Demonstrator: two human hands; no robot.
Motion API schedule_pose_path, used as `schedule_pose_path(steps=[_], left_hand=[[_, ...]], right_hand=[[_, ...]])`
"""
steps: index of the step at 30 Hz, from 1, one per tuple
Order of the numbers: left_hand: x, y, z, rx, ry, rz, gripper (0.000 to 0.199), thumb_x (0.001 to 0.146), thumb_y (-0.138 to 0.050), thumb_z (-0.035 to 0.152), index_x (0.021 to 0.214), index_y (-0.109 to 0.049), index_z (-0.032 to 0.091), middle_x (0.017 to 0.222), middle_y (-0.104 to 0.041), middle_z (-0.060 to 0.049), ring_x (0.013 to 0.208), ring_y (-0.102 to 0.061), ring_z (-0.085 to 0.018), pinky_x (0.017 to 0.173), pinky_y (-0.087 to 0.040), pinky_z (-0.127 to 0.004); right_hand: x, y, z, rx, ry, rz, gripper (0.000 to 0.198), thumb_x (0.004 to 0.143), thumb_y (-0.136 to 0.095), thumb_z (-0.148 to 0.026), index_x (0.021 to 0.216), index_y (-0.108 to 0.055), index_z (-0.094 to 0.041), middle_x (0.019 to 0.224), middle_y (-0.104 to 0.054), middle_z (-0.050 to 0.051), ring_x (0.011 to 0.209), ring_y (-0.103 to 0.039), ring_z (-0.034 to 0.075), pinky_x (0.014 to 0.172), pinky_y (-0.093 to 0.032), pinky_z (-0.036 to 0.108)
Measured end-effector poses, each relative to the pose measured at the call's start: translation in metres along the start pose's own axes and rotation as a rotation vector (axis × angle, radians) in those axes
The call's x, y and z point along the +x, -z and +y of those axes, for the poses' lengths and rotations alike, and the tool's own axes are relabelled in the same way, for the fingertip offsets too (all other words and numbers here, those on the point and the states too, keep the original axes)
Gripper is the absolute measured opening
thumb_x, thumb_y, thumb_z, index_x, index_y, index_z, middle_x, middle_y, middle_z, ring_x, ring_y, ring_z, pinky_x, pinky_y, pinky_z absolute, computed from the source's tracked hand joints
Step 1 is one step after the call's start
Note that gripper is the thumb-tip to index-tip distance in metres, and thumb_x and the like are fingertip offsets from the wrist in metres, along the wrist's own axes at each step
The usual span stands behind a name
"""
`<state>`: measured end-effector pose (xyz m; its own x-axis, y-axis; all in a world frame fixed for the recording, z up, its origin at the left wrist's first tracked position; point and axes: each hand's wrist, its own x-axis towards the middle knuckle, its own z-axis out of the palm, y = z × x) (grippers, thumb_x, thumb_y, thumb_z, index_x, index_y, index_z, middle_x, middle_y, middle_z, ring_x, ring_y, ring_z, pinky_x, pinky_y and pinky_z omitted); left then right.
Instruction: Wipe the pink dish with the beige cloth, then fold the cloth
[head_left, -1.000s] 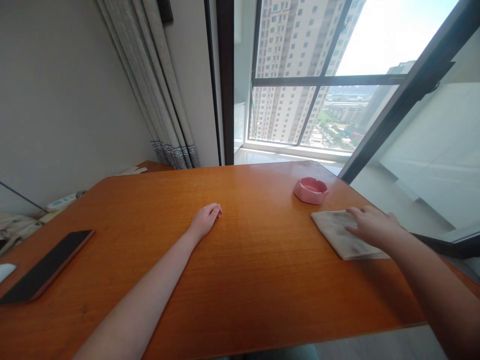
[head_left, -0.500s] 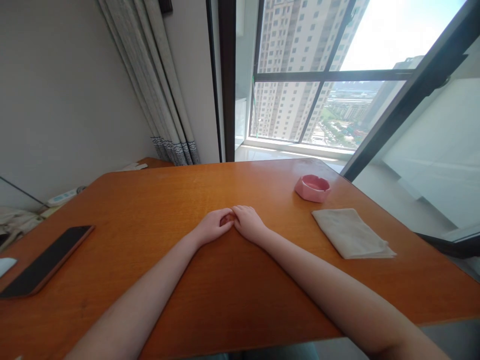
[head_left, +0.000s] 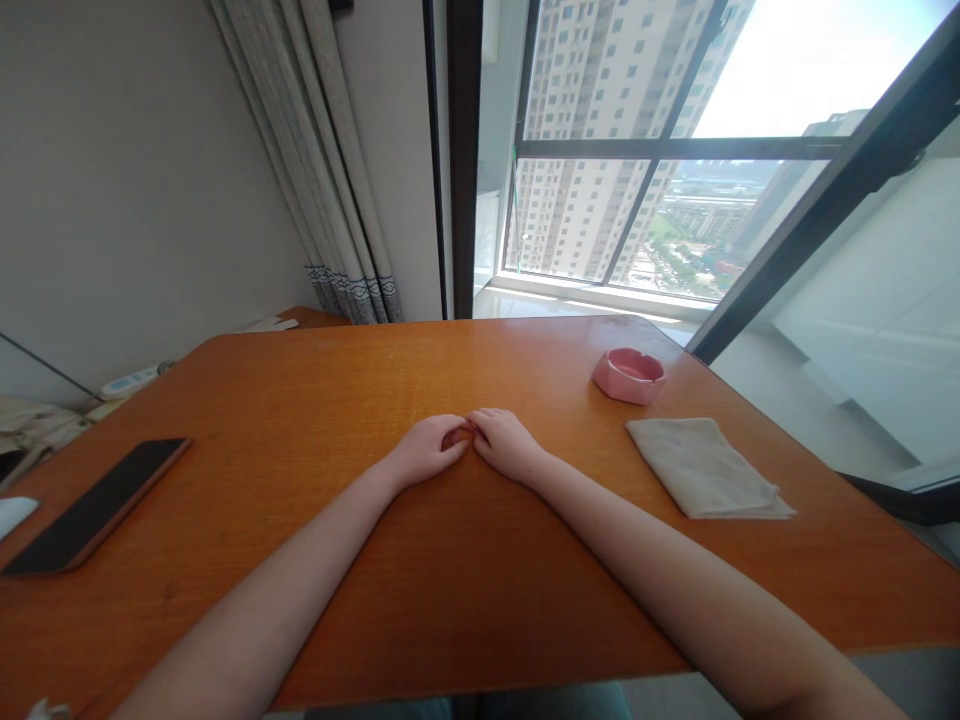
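My left hand (head_left: pixel 431 449) rests on the wooden table (head_left: pixel 465 600), loosely curved, with a gap between thumb and fingers. My right hand (head_left: pixel 504 443) lies opposite it, palm down, its fingertips meeting those of my left hand near the table's middle. Both are open, and I see nothing held in either. Right of my right hand a folded beige cloth (head_left: pixel 697 468) lies flat. Behind that cloth stands a pink ashtray (head_left: pixel 628 376) with notches in its rim. Neither hand touches the cloth or the ashtray.
A long black pad (head_left: pixel 97 508) with a reddish edge lies at the table's left. Beside it a white object (head_left: pixel 13 514) is cut off by the frame. A power strip (head_left: pixel 131 381) is beyond the left edge. Behind the table are a curtain (head_left: pixel 307 160) and a window (head_left: pixel 652 148).
The view has shifted slightly, and a bit more of a whitish object shows at the lower left. My right hand has moved slightly right; fingertips still meet.
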<state>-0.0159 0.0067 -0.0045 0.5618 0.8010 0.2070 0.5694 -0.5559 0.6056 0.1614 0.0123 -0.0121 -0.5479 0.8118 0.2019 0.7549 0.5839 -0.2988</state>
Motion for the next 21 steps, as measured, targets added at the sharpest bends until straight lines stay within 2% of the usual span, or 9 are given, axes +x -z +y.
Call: schedule_pose_path(steps=[18,21], left_hand=[[0.0001,-0.0011,-0.0027,0.006,0.006,-0.001,0.019,0.081,-0.048,0.032,0.085,-0.061,0.019,0.072,-0.057,-0.003,0.067,-0.049,-0.016,0.062,-0.036,-0.027],[-0.0003,-0.0014,-0.0040,-0.011,0.012,0.001,0.022,0.081,-0.049,0.031,0.094,-0.062,0.019,0.073,-0.057,-0.002,0.067,-0.050,-0.015,0.063,-0.038,-0.027]], right_hand=[[-0.0003,0.0014,-0.0022,0.011,-0.008,-0.019,0.019,0.084,-0.043,-0.013,0.094,-0.058,-0.017,0.092,-0.063,0.006,0.089,-0.055,0.017,0.082,-0.037,0.028],[-0.0022,0.0091,0.0041,-0.019,0.005,-0.032,0.024,0.085,-0.041,-0.014,0.101,-0.059,-0.019,0.095,-0.062,0.007,0.094,-0.055,0.018,0.085,-0.038,0.029]])
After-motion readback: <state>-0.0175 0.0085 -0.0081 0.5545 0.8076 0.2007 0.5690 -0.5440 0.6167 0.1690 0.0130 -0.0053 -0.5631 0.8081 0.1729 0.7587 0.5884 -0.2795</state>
